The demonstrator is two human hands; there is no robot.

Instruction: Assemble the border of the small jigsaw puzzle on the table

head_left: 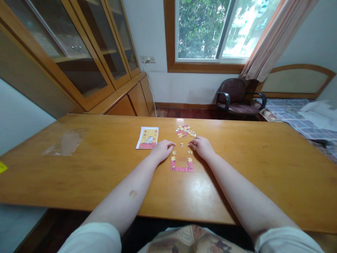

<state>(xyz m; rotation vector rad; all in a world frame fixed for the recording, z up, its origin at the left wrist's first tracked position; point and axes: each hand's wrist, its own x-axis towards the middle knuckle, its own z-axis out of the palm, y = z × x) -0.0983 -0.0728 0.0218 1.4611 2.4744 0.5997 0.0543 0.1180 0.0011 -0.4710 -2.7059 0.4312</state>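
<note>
My left hand rests on the table with its fingers closed at a small puzzle piece, mostly covered by the fingertips. Opposite it, my right hand pinches another puzzle piece at its fingertips. Between them lies a loose yellowish piece. Nearer to me, joined pink and yellow pieces form a U-shaped puzzle border. Separate yellow pieces lie above its two sides, one on the left and one on the right. Beyond my hands is a pile of mixed puzzle pieces.
A picture sheet with a white animal on yellow and pink lies left of the pieces. Farther left is a crumpled clear plastic bag on the wooden table. A chair and a bed stand beyond the table.
</note>
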